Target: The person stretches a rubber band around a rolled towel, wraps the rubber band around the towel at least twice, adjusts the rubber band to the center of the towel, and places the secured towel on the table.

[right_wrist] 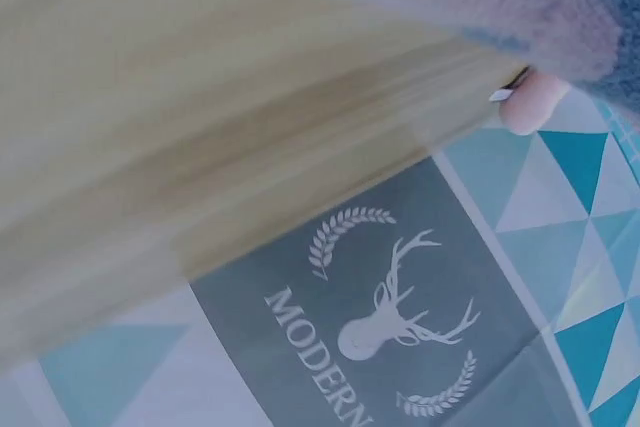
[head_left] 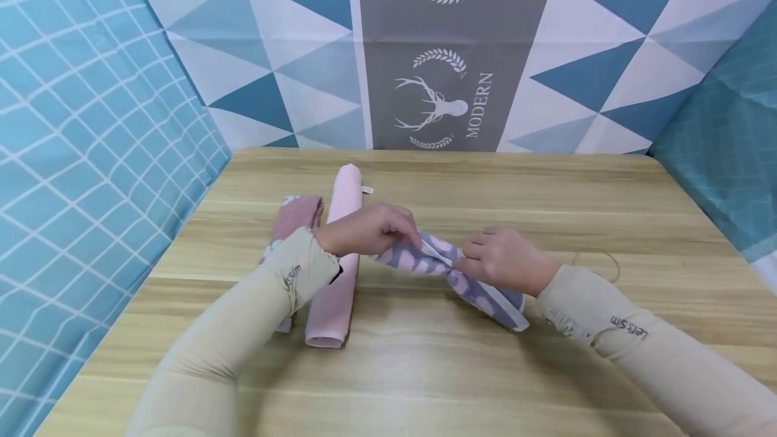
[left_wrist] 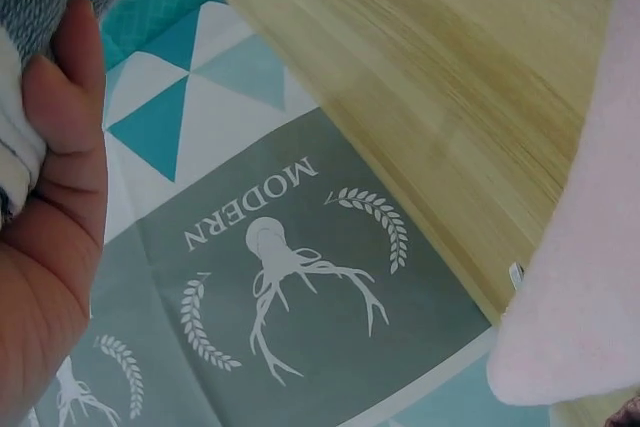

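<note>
A grey-purple towel with pink spots is held just above the table, pinched in at its middle with both ends spreading out. My left hand pinches the towel's left part near its pale edge. At the gathered middle, my right hand grips the cloth with curled fingers. The left wrist view shows the left hand with its thumb against the towel. In the right wrist view the towel fills the upper right corner, and the right hand's fingers are out of sight.
Left of the towel lies a rolled pale pink towel with a small white tag. Beside it, a folded dusty-pink towel is partly hidden by the left arm. A thin tan loop lies on the wooden table behind the right forearm.
</note>
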Action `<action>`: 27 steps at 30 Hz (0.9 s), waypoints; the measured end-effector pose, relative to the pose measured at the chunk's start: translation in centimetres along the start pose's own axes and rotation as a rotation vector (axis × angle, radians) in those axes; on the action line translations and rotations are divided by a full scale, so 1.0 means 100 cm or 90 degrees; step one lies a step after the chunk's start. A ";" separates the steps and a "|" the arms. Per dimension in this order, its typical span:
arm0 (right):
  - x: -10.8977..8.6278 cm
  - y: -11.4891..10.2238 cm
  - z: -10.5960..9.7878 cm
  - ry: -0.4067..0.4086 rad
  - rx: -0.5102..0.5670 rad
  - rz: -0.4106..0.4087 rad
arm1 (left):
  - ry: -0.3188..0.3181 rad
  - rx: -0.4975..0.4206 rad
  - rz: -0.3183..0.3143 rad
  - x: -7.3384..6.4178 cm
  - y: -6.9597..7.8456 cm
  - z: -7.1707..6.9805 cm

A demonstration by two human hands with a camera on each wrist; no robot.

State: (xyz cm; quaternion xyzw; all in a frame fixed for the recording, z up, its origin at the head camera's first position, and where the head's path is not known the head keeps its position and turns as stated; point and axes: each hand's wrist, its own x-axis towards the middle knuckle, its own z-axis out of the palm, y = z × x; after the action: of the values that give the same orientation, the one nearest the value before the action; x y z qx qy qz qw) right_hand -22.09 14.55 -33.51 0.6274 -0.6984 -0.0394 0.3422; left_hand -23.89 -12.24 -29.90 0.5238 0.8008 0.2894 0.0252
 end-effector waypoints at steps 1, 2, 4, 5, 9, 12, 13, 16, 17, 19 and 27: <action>0.000 -0.001 0.001 -0.009 -0.007 0.000 | -0.005 -0.003 -0.002 0.001 0.000 0.001; 0.000 -0.001 0.001 -0.018 -0.010 0.002 | -0.010 -0.007 -0.004 0.002 0.001 0.001; 0.000 -0.002 0.004 -0.025 -0.004 0.009 | -0.017 -0.006 -0.008 0.003 0.002 0.002; 0.000 -0.003 0.006 -0.026 0.005 0.012 | -0.021 -0.003 -0.009 0.003 0.002 0.002; 0.002 -0.004 0.014 -0.030 0.017 0.008 | -0.029 0.007 -0.011 0.006 0.002 0.004; 0.004 -0.006 0.019 -0.037 -0.006 -0.012 | -0.034 0.009 -0.016 0.006 0.003 0.005; 0.005 -0.007 0.020 -0.038 -0.002 -0.007 | -0.034 0.008 -0.018 0.005 0.003 0.005; 0.006 -0.010 0.021 -0.043 0.071 0.081 | -0.019 -0.015 -0.037 0.002 0.001 0.005; 0.005 -0.012 0.020 -0.051 0.118 0.133 | -0.008 -0.025 -0.046 0.000 0.000 0.005; 0.003 -0.015 0.014 -0.071 0.207 0.255 | 0.015 -0.045 -0.062 -0.003 -0.002 0.004; -0.015 -0.019 -0.011 -0.262 0.281 0.505 | 0.065 -0.094 -0.099 -0.012 -0.009 -0.001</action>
State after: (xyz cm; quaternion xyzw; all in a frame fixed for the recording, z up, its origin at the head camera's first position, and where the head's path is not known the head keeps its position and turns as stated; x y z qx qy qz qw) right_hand -19.90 15.95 -34.27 0.3497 -0.9281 0.1193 0.0451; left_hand -24.20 -13.56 -30.54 0.4411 0.8158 0.3712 0.0457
